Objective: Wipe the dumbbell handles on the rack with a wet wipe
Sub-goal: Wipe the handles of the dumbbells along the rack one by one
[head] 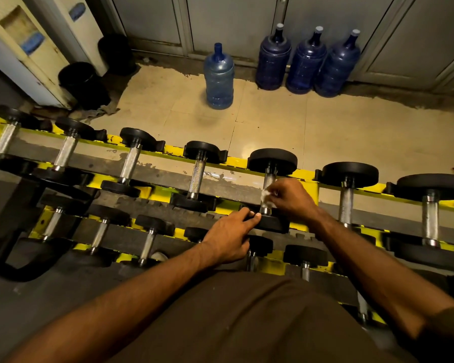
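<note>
On the upper rail of the yellow-painted steel rack (236, 162), the four black-headed dumbbells (198, 176) I can see to the left lie with their knurled silver handles bare. I make out no sheen or streak on them, so I can't say whether they've been wiped. Next along, the person's left hand (231, 237) reaches in, its fingers (249, 214) laid fairly straight and close together on the near black head of the fifth dumbbell (271, 162), steadying it by the look of it. Just right of that, the right hand (292, 197) pinches a crumpled white wet wipe (265, 196) against that dumbbell's chrome handle (269, 179), down towards the near collar. By my reckoning the job is mid-row, with this handle being done now. The two larger dumbbells (346, 200) further right and the lower row of smaller dumbbells (147, 242) nearer the person's body probably remain, though nothing here shows which way the wiping runs.
</note>
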Demonstrator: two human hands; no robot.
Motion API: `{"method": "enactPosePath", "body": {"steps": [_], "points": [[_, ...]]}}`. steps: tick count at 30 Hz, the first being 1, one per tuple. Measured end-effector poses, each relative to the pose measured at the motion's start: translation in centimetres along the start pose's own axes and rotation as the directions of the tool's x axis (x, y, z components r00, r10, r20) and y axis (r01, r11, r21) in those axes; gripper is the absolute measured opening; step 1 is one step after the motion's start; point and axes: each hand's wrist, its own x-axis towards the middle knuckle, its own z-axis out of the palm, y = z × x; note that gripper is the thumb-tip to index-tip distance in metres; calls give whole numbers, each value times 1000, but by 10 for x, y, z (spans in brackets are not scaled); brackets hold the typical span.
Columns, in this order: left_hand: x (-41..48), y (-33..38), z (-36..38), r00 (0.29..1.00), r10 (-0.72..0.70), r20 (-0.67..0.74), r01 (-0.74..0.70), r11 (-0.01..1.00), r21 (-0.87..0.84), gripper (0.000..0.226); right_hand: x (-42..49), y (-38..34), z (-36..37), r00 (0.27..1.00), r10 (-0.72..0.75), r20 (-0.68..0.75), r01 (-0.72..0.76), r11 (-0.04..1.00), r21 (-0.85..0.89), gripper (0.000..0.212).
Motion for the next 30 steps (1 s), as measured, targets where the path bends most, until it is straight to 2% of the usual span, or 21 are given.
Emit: {"method": "enactPosePath", "body": {"steps": [2, 4, 6, 7, 9, 10, 11, 13, 14, 16, 18, 21, 23, 25, 28, 30], "points": [[-1, 0, 0, 1000, 1, -2, -1, 1000, -1, 72, 5, -1, 4, 976, 130, -175, -97, 978, 185, 11], [-3, -1, 0, 1000, -4, -1, 4, 1000, 5, 72, 6, -9, 10, 951, 191, -242, -129, 960, 249, 11], [-5, -1, 2, 1000, -6, 1, 6, 1000, 8, 72, 1, -17, 13, 953, 201, -226, -147, 961, 236, 6], [-5, 0, 2, 1000, -3, 2, 3, 1000, 6, 72, -3, -18, 12, 967, 189, -170, -160, 973, 169, 4], [-3, 1, 1, 1000, 5, -4, -5, 1000, 9, 72, -8, -18, 6, 987, 163, -9, -164, 986, -22, 14], [-1, 1, 0, 1000, 8, -5, -8, 1000, 15, 72, -8, -16, 3, 986, 164, 30, -162, 985, -52, 17], [0, 1, -1, 1000, 8, -5, -8, 1000, 20, 72, -5, -15, -2, 985, 170, 19, -170, 985, -21, 19], [-1, 0, -1, 1000, 3, -6, -2, 1000, 18, 73, 4, -7, -3, 964, 233, -124, -218, 968, 125, 11], [-3, 1, 0, 1000, 0, 0, 0, 1000, 13, 73, 8, -3, -2, 933, 304, -193, -261, 940, 219, 3], [-4, 2, 1, 1000, -1, 7, 1, 1000, 12, 74, 14, 2, 3, 860, 448, -246, -335, 857, 391, 6], [-4, 2, 1, 1000, 3, 3, -3, 1000, 10, 74, 11, 4, 7, 830, 536, -156, -398, 763, 509, 3], [-4, -2, 0, 1000, -1, -5, 1, 1000, -3, 73, -1, 7, 13, 823, 563, 74, -522, 697, 492, 5], [-4, -2, 0, 1000, -1, -5, 1, 1000, -5, 73, -5, 6, 14, 774, 606, 183, -589, 583, 560, 7], [-2, -1, -1, 1000, 2, -6, -2, 1000, -4, 72, 3, 3, 13, 741, 658, 134, -580, 527, 621, 18], [-1, 0, 0, 1000, 7, 8, -7, 1000, 0, 72, 16, -3, 16, 681, 731, -47, -489, 502, 713, 19], [-1, 1, -1, 1000, 15, 10, -15, 1000, 10, 72, 17, -2, 19, 648, 758, -68, -449, 452, 771, 19]]}}
